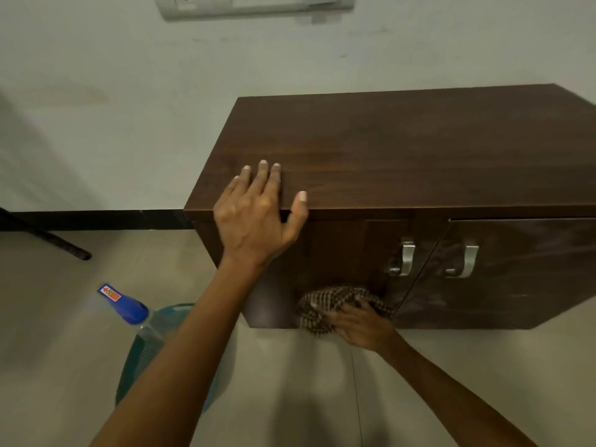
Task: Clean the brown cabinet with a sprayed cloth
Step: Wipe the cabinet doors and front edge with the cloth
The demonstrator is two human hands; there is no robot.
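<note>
The brown cabinet stands against the wall, with two doors and metal handles. My left hand lies flat on the cabinet's top near its front left corner, fingers spread, holding nothing. Low on the left door, my right hand presses a brown checked cloth against the door's bottom edge. A spray bottle with a blue head stands on the floor to the left, beside my left forearm.
A teal plastic basket sits on the tiled floor under my left arm, next to the bottle. A dark bar slants down at the far left. A switch panel is on the wall above.
</note>
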